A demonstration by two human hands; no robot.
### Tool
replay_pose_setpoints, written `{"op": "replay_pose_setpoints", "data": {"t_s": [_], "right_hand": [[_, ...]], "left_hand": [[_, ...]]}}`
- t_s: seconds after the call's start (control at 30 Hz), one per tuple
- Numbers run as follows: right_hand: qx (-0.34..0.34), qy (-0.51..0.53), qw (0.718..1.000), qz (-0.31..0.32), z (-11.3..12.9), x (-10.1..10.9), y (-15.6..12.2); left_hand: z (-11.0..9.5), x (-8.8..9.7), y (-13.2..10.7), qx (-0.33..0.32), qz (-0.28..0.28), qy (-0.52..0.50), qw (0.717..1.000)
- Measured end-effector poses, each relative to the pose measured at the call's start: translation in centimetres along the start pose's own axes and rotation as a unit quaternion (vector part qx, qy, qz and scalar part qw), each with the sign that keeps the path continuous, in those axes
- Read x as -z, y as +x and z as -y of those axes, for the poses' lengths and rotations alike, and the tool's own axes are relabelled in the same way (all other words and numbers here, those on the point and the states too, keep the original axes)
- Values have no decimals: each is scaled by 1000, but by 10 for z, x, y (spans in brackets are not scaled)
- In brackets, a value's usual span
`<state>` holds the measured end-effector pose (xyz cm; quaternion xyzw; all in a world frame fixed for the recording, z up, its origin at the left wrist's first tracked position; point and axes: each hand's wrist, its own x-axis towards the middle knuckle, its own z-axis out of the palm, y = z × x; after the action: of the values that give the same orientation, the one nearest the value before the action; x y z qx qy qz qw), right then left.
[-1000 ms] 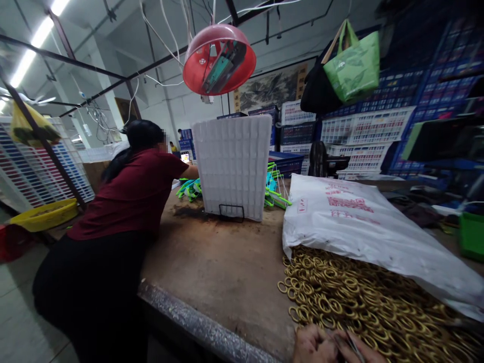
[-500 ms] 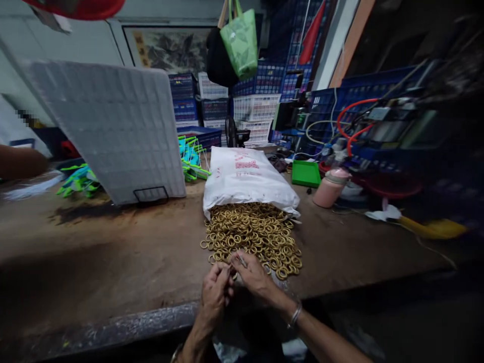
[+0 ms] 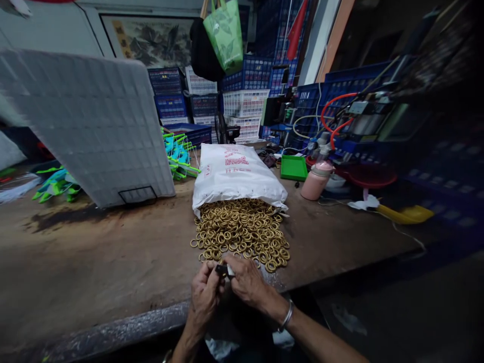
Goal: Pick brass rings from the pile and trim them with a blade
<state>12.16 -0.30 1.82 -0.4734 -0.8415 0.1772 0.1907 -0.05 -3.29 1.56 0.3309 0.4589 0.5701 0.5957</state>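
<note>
My left hand (image 3: 204, 296) and my right hand (image 3: 247, 281) meet at the near edge of the worn brown workbench (image 3: 113, 262), fingertips pinched together on a small dark piece (image 3: 223, 270). What that piece is cannot be made out. Just beyond my fingers lies a heap of brass-coloured rings (image 3: 240, 232), spilling from the open mouth of a white plastic sack (image 3: 234, 174) with red print. A metal bracelet circles my right wrist.
A white gridded tray (image 3: 86, 126) leans upright at the left, with green and blue plastic parts (image 3: 177, 154) behind it. A pink bottle (image 3: 315, 181), a green tray (image 3: 294, 168), a yellow scoop (image 3: 406, 214) and a machine with red hoses stand right. Stacked crates fill the back.
The view swung right from a person in a red top leaning on the bench to the ring heap. My hands stay together and have shifted slightly on the small piece.
</note>
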Motion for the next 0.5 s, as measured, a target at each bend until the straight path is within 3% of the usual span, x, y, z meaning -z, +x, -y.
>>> {"op": "replay_pose_setpoints", "data": {"t_s": [0.37,0.5], "right_hand": [[-11,-3,1000,6,-1,-2,-2],[-63,-37,997,10,-12,-4,3]], "left_hand": [[7,4,-1,-31,4,66,997],[7,3,-8,0,20,77,997]]}}
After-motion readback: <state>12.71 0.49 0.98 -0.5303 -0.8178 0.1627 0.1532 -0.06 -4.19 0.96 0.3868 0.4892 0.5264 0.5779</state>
